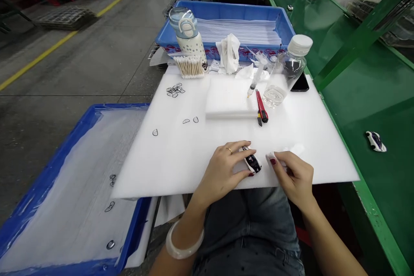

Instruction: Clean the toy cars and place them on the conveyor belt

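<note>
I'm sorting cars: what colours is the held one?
The toy car is black and white; head view.

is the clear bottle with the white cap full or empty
Neither, but mostly empty: in the clear bottle, liquid shows only near the bottom.

Near edge of tabletop: toy car touching left hand, right hand just right of car. Behind car: pad, syringe over its right end, knife beside that end, bottle farther right. Left on tabletop: loops; behind them, cotton swabs, then tumbler. Behind tabletop: tray holding sheets. Lower left: second tray with more loops inside. Far right: second tabletop, another car on it.
</note>
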The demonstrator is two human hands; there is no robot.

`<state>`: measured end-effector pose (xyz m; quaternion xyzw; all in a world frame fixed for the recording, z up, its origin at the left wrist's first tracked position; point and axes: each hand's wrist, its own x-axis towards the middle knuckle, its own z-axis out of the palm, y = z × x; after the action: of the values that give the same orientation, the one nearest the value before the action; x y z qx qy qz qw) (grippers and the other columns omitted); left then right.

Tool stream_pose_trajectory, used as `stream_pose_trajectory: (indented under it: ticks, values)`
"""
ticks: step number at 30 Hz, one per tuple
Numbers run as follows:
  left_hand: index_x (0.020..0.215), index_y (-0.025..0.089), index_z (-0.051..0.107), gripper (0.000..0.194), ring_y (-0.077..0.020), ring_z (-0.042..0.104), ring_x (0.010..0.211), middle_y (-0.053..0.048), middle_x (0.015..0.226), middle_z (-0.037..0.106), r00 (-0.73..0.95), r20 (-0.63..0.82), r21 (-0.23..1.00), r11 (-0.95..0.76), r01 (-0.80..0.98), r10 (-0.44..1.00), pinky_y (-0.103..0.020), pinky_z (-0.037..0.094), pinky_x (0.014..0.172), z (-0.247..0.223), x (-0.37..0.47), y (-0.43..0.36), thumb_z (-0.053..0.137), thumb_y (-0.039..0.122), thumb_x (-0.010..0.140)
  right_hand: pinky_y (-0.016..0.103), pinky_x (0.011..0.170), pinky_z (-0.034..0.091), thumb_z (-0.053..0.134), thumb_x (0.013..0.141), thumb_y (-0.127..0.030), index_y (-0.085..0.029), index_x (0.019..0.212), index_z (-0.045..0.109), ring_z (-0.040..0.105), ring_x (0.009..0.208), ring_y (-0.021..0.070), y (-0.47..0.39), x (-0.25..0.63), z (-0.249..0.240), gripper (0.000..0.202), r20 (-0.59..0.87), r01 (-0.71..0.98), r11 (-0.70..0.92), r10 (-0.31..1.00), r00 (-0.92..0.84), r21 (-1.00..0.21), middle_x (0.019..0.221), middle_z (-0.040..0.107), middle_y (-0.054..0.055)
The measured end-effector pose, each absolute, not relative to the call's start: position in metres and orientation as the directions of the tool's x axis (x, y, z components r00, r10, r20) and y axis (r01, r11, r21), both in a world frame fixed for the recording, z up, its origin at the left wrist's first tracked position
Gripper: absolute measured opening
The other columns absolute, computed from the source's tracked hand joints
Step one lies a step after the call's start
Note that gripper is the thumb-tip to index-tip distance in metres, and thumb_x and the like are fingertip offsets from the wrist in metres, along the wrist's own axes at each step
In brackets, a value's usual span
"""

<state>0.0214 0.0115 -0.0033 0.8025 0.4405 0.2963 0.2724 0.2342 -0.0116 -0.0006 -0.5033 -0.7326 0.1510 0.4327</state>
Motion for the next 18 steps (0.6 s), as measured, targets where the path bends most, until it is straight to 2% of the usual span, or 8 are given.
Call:
stream_pose_trajectory:
  ticks: [3, 5, 8, 12, 16, 18]
  values:
    - [0.107, 0.024, 0.070, 0.027, -0.0240, 0.063, 0.101, -0.006, 0.107, 0.067, 0.287, 0.300, 0.713, -0.414, 0.566, 0.910, -0.043, 0.052, 0.088, -0.010, 0.026, 0.009, 0.075, 0.021, 0.081, 0.026, 0.058, 0.052, 0.058, 0.090, -0.006, -0.021, 0.108, 0.065, 0.065, 0.076, 0.0170, -0.023, 0.231, -0.008, 0.024, 0.613, 0.664, 0.571, 0.762, -0.209, -0.482, 0.096, 0.066, 0.009]
    - [0.106, 0.023, 0.070, 0.025, -0.0227, 0.062, 0.096, -0.005, 0.101, 0.066, 0.264, 0.303, 0.717, -0.401, 0.570, 0.916, -0.041, 0.052, 0.084, -0.011, 0.028, 0.005, 0.075, 0.020, 0.081, 0.027, 0.057, 0.052, 0.061, 0.088, -0.005, -0.021, 0.110, 0.066, 0.064, 0.074, 0.0170, -0.026, 0.230, -0.012, 0.027, 0.639, 0.705, 0.586, 0.730, -0.244, -0.400, 0.097, 0.064, 0.010]
    - [0.105, 0.023, 0.070, 0.025, -0.0220, 0.061, 0.094, -0.004, 0.099, 0.066, 0.270, 0.292, 0.722, -0.396, 0.568, 0.918, -0.040, 0.052, 0.082, -0.009, 0.026, 0.003, 0.075, 0.018, 0.081, 0.026, 0.055, 0.051, 0.062, 0.088, -0.009, -0.020, 0.106, 0.067, 0.062, 0.072, 0.0159, -0.027, 0.229, -0.014, 0.021, 0.633, 0.720, 0.607, 0.712, -0.304, -0.336, 0.098, 0.062, 0.011]
    - [0.104, 0.021, 0.069, 0.024, -0.0215, 0.061, 0.093, -0.003, 0.097, 0.065, 0.268, 0.301, 0.722, -0.402, 0.562, 0.915, -0.040, 0.052, 0.082, -0.009, 0.025, 0.004, 0.074, 0.016, 0.081, 0.027, 0.057, 0.050, 0.060, 0.093, -0.015, -0.019, 0.101, 0.071, 0.060, 0.074, 0.0154, -0.022, 0.222, -0.010, 0.014, 0.553, 0.748, 0.557, 0.774, -0.309, -0.361, 0.106, 0.060, 0.013]
    - [0.104, 0.023, 0.068, 0.021, -0.0216, 0.061, 0.093, -0.004, 0.098, 0.064, 0.271, 0.317, 0.718, -0.417, 0.557, 0.909, -0.040, 0.051, 0.082, -0.012, 0.025, 0.005, 0.072, 0.020, 0.083, 0.028, 0.055, 0.048, 0.055, 0.097, -0.022, -0.022, 0.102, 0.072, 0.055, 0.067, 0.0126, -0.013, 0.216, -0.006, 0.018, 0.425, 0.775, 0.424, 0.878, -0.223, -0.469, 0.106, 0.060, 0.010]
    - [0.104, 0.023, 0.068, 0.021, -0.0217, 0.061, 0.093, -0.004, 0.098, 0.064, 0.271, 0.316, 0.718, -0.416, 0.559, 0.909, -0.040, 0.051, 0.082, -0.013, 0.025, 0.004, 0.072, 0.021, 0.084, 0.026, 0.052, 0.047, 0.055, 0.096, -0.021, -0.021, 0.101, 0.071, 0.052, 0.062, 0.0109, -0.010, 0.216, -0.006, 0.017, 0.428, 0.740, 0.417, 0.883, -0.192, -0.527, 0.102, 0.060, 0.009]
